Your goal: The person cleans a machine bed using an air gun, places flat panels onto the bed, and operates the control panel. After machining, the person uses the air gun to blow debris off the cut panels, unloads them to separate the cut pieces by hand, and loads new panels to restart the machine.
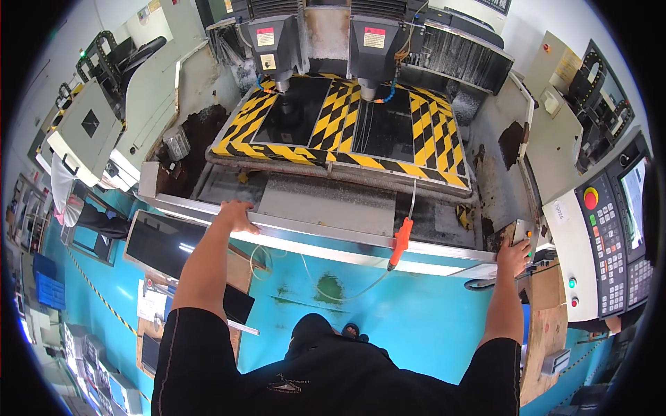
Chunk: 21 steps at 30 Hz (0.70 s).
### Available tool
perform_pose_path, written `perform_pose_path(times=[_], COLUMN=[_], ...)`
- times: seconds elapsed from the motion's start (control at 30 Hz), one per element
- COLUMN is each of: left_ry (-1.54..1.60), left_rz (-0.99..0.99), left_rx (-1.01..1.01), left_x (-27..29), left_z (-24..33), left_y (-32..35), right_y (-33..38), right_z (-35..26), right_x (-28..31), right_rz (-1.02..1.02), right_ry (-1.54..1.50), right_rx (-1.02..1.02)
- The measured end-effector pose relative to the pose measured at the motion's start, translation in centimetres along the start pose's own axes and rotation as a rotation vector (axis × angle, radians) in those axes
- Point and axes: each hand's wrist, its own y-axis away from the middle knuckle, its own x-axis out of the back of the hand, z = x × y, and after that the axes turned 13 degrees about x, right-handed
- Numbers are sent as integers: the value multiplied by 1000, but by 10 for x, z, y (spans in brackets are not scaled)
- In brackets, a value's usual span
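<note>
My left hand [238, 216] rests with its fingers spread over the metal front rim [312, 231] of a milling machine. At the rim's right end, my right hand [514, 258] lies against a small metal button box [517, 232], its fingers apart and partly hidden. Between my hands an orange air gun [401, 243] hangs over the rim, its thin nozzle pointing up and a clear hose trailing below. Behind the rim lies the machine bed [333, 161], edged with yellow-and-black striped tape around two dark panels. Two spindle heads [275, 45] stand above these panels.
A control panel [607, 229] with a red emergency button stands at right. On the left are a dark-topped bench [163, 243] and a wooden table with papers [151, 305]. Another person [97, 218] is at far left. A wooden surface [544, 326] lies beside my right arm.
</note>
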Motion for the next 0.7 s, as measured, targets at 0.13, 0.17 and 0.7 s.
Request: perform_pose_path(times=[0.13,0.17,0.7], left_ry=[26,35,-4], left_rz=[27,29,33], left_rx=[-27,-26,-5], left_x=[-2,-4,-14], left_z=[-1,-2,-8], left_y=[1,3,5], right_y=[3,6,15], right_z=[1,2,5], right_x=[1,1,0], right_rz=[-8,37,46], right_ry=[12,11,-6], right_rx=[14,19,5])
